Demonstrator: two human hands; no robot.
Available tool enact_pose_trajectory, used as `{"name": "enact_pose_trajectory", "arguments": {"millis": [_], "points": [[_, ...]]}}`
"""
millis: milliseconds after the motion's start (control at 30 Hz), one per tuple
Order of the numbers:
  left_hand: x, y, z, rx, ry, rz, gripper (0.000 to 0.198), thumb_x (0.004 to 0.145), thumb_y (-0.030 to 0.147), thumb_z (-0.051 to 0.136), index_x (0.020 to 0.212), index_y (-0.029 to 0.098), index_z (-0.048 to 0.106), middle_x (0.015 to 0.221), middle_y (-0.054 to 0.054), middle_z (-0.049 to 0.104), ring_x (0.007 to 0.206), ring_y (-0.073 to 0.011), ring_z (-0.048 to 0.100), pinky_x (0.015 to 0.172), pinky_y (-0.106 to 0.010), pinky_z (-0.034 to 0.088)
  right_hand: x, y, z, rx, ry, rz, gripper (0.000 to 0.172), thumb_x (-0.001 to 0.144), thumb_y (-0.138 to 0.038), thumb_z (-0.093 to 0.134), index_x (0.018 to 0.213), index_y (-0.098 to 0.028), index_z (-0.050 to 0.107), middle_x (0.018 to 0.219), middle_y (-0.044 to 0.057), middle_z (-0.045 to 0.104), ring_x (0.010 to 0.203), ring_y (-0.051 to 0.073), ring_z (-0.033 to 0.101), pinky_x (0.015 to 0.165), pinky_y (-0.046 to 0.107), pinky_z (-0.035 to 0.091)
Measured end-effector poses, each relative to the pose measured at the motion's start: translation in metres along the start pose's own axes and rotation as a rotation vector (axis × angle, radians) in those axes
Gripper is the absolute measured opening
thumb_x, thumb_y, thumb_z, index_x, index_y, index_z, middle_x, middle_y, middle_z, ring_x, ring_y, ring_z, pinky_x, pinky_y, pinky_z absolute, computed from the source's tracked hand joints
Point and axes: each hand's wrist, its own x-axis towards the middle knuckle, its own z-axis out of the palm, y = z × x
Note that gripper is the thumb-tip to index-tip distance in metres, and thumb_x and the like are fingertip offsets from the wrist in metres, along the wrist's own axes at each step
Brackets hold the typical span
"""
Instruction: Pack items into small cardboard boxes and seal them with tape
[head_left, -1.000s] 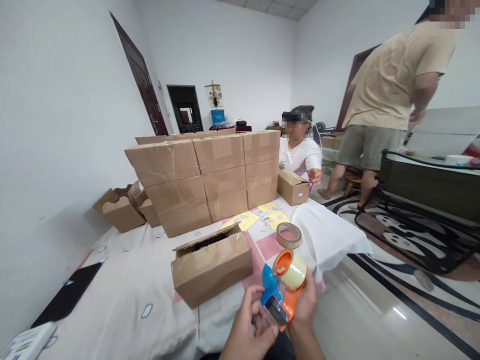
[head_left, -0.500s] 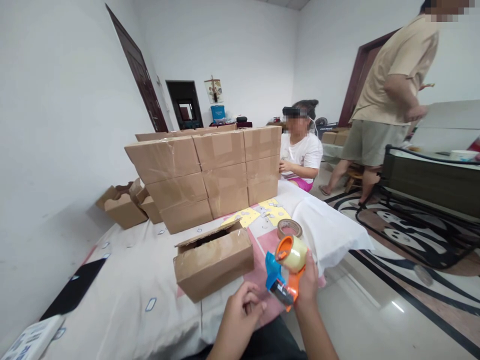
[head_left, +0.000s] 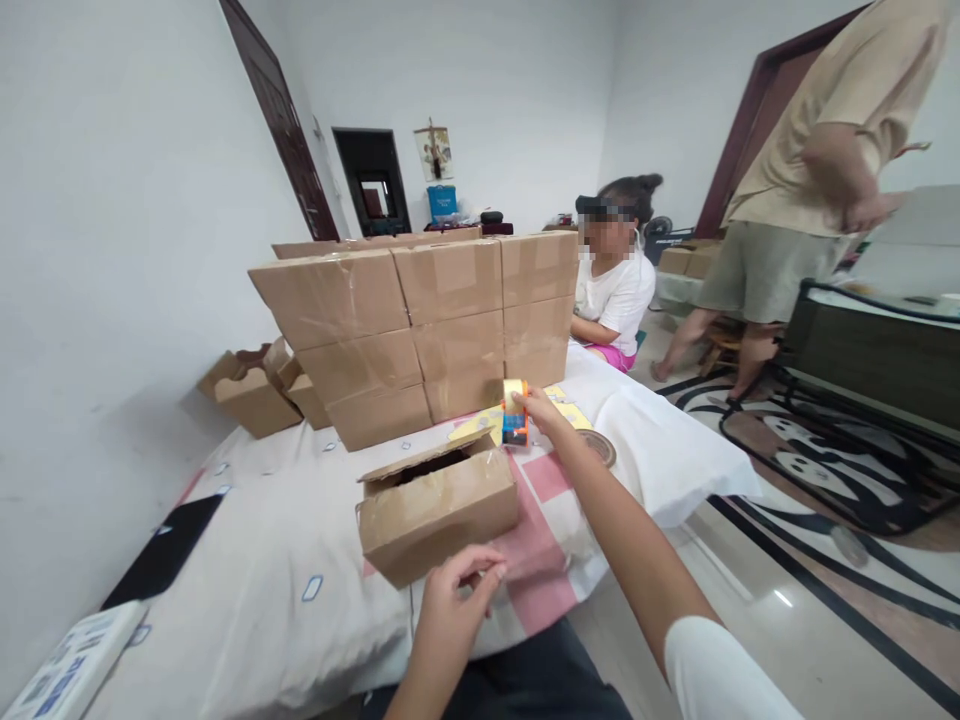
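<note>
My right hand (head_left: 543, 408) reaches forward and grips a tape dispenser (head_left: 514, 425), orange and blue with a pale yellow tape roll, just above the table before the stacked boxes. Closer to me, my left hand (head_left: 457, 590) hangs beside the near right corner of a single cardboard box (head_left: 442, 515). Its thumb and fingers come together in a pinch; anything between them is too small to make out. The single box lies on the table, with a raised flap and a dark gap along its top. Right of the dispenser, a roll of brown tape (head_left: 600, 447) lies partly behind my right forearm.
A wall of stacked, taped cardboard boxes (head_left: 457, 330) stands behind the single box. Open boxes (head_left: 251, 395) sit at the far left, a black flat item (head_left: 169, 550) nearer. A person in white (head_left: 619, 295) sits beyond the stack; another in beige (head_left: 847, 170) stands at right.
My right hand has carried the tape dispenser forward and left, toward the stacked boxes. My left hand has moved slightly up and left, its fingers now pinched. The view has shifted a little.
</note>
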Motion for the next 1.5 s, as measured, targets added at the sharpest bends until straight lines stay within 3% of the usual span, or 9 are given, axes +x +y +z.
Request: {"name": "enact_pose_trajectory", "arguments": {"millis": [200, 333, 533, 667, 867, 1000, 1100, 1300, 1500], "points": [[0.003, 0.013, -0.027, -0.033, 0.102, -0.025, 0.037, 0.082, 0.053, 0.069, 0.083, 0.016, 0.070, 0.072, -0.005, 0.072, 0.038, -0.0065, 0.044, 0.038, -0.019, 0.033, -0.002, 0.009, 0.004, -0.015, 0.186, -0.026, 0.021, 0.064, -0.008, 0.078, 0.071, -0.014, 0.060, 0.065, -0.004, 0.060, 0.069, 0.013, 0.055, 0.069, 0.026, 0.045], [0.006, 0.029, -0.043, -0.066, 0.269, -0.002, 0.037, 0.082, 0.053, 0.069, 0.088, 0.016, 0.065, 0.076, -0.006, 0.076, 0.036, -0.0055, 0.041, 0.036, -0.018, 0.034, -0.053, -0.007, -0.016, -0.009, 0.213, -0.147, 0.018, 0.070, -0.022, 0.077, 0.082, -0.016, 0.065, 0.085, 0.000, 0.067, 0.082, 0.015, 0.057, 0.078, 0.027, 0.045], [0.011, 0.048, -0.043, -0.116, 0.342, 0.081, 0.030, 0.088, 0.046, 0.066, 0.097, 0.018, 0.059, 0.080, -0.005, 0.077, 0.036, -0.0037, 0.040, 0.037, -0.017, 0.034, -0.181, -0.029, -0.011, -0.063, -0.147, -0.347, 0.017, 0.081, -0.035, 0.074, 0.078, -0.018, 0.070, 0.083, 0.003, 0.066, 0.079, 0.017, 0.060, 0.074, 0.029, 0.047], [0.006, 0.051, -0.032, -0.155, 0.295, 0.132, 0.027, 0.091, 0.043, 0.062, 0.102, 0.019, 0.057, 0.078, -0.001, 0.074, 0.038, -0.0050, 0.045, 0.038, -0.018, 0.039, -0.218, -0.032, 0.020, -0.195, -0.349, -0.310, 0.022, 0.082, -0.037, 0.075, 0.097, -0.020, 0.074, 0.098, 0.004, 0.062, 0.071, 0.012, 0.056, 0.061, 0.025, 0.044], [-0.004, 0.042, -0.027, -0.010, 0.316, 0.156, 0.034, 0.097, 0.045, 0.053, 0.120, 0.020, 0.052, 0.080, -0.002, 0.073, 0.045, -0.0108, 0.056, 0.046, -0.024, 0.048, -0.213, -0.038, 0.040, -0.314, -0.381, -0.488, 0.017, 0.093, -0.027, 0.062, 0.080, -0.019, 0.068, 0.096, 0.005, 0.059, 0.084, 0.015, 0.059, 0.072, 0.027, 0.047], [0.008, 0.042, -0.046, 0.559, 0.588, 0.444, 0.040, 0.095, 0.040, 0.059, 0.130, 0.021, 0.053, 0.122, -0.013, 0.072, 0.110, -0.0270, 0.069, 0.098, -0.046, 0.052, -0.194, -0.068, 0.026, -0.486, -0.387, -0.690, 0.014, 0.099, -0.023, 0.054, 0.087, -0.021, 0.062, 0.105, 0.007, 0.059, 0.100, 0.019, 0.058, 0.090, 0.034, 0.046], [0.019, 0.040, -0.060, 1.008, 0.429, 0.513, 0.053, 0.095, 0.038, 0.059, 0.144, 0.021, 0.048, 0.152, -0.014, 0.052, 0.146, -0.0347, 0.040, 0.119, -0.060, 0.028, -0.174, -0.093, 0.023, -0.656, -0.515, -0.794, 0.014, 0.101, -0.022, 0.050, 0.091, -0.021, 0.059, 0.114, 0.009, 0.056, 0.114, 0.022, 0.053, 0.101, 0.040, 0.041], [0.021, 0.027, -0.060, 1.180, 0.302, 0.405, 0.058, 0.094, 0.033, 0.056, 0.149, 0.018, 0.045, 0.150, -0.012, 0.054, 0.143, -0.0324, 0.045, 0.124, -0.061, 0.015, -0.130, -0.090, 0.056, -0.971, -0.828, -0.761, 0.016, 0.101, -0.025, 0.048, 0.094, -0.021, 0.062, 0.132, 0.010, 0.053, 0.129, 0.027, 0.041, 0.109, 0.051, 0.032], [0.020, 0.026, -0.059, 1.193, 0.324, 0.409, 0.058, 0.094, 0.032, 0.058, 0.150, 0.023, 0.047, 0.144, -0.011, 0.060, 0.137, -0.0321, 0.049, 0.124, -0.061, 0.013, -0.102, -0.045, 0.080, -1.117, -0.905, -0.762, 0.012, 0.095, -0.022, 0.056, 0.091, -0.019, 0.067, 0.138, 0.011, 0.052, 0.134, 0.031, 0.036, 0.110, 0.057, 0.028]]}}
